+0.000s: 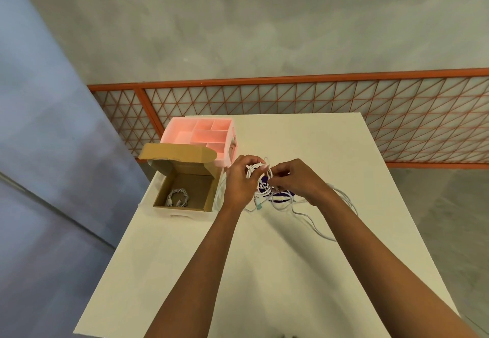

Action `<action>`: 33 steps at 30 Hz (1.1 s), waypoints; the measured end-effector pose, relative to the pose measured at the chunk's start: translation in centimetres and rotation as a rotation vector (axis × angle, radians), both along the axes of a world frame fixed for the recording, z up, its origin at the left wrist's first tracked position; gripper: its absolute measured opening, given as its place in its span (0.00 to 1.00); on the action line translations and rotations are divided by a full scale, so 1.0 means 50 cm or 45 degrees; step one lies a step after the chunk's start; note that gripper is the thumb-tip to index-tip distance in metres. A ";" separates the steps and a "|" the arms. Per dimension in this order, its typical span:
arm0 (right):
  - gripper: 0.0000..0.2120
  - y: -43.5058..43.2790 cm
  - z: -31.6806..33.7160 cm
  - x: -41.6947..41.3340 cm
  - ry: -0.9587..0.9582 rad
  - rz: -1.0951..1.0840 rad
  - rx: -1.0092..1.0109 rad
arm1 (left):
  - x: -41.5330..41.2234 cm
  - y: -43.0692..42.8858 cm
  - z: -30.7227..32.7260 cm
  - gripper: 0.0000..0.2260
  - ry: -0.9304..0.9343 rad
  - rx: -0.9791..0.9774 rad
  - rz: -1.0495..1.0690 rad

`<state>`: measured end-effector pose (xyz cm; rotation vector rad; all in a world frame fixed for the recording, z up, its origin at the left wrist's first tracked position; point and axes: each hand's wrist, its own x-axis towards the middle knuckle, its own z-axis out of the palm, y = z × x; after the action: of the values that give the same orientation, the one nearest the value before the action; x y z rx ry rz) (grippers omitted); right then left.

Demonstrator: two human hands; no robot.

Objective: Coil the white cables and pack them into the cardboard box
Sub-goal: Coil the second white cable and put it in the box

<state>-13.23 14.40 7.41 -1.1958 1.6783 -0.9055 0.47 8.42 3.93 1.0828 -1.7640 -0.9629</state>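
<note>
Head camera looks steeply down, near, over the white table (264, 258).

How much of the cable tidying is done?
One coiled cable already lies in the cardboard box. The left hand and right hand are pinching a second cable, partly looped, above the table. Loose white cables lie tangled beside the hands, uncoiled, so a fair bit is left.

Purple object (281, 195), perhaps a reel, mostly under white cables (265, 189).
</note>
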 end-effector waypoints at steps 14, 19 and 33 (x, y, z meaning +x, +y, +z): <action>0.15 0.005 0.024 -0.004 -0.230 0.005 0.145 | -0.002 -0.002 -0.007 0.03 -0.202 -0.035 0.003; 0.12 0.011 0.023 -0.020 -0.217 0.136 0.105 | 0.012 -0.014 -0.009 0.03 -0.143 -0.012 -0.079; 0.13 0.014 -0.015 -0.043 -0.076 0.225 0.040 | 0.027 -0.019 0.012 0.04 0.091 0.276 -0.290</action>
<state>-15.40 15.09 6.66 -1.2623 1.5080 -0.7950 1.81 7.48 4.53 0.9797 -1.7809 -1.3418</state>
